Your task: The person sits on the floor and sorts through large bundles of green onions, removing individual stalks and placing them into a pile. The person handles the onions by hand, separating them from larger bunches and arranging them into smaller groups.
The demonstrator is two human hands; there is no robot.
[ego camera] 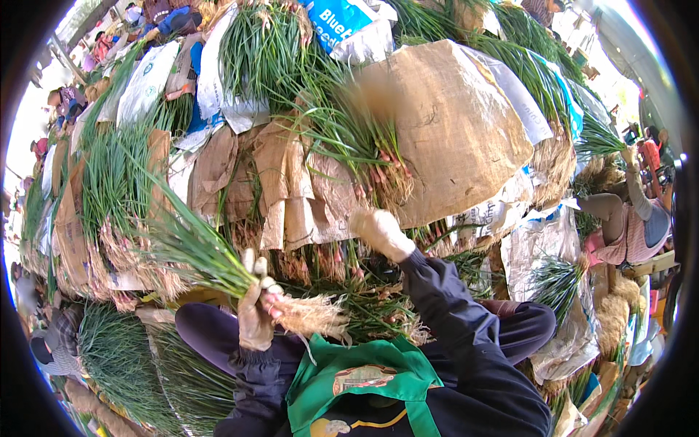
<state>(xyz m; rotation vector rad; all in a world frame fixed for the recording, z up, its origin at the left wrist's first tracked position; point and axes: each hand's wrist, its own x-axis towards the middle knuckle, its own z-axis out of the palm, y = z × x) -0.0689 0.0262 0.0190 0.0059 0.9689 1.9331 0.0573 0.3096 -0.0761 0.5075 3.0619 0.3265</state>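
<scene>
My gloved left hand [256, 311] is closed around a bunch of green onions [218, 262]; the leaves point up and left, and the pink bulbs and pale roots hang out to the right. My gloved right hand [379, 232], slightly blurred, is held over the lower edge of a burlap sheet [458, 136], near the roots of a loose pile of green onions [390, 169]. Its fingers are curled, and whether anything is between them cannot be told. A green apron [360, 366] covers my lap.
Bundles of green onions [120, 185] lie in rows ahead, partly under brown sacks [284, 175] and white sacks [147, 82]. More leaves [120, 360] are heaped at lower left. A seated co-worker [628, 218] is at the right; other people are at the upper left.
</scene>
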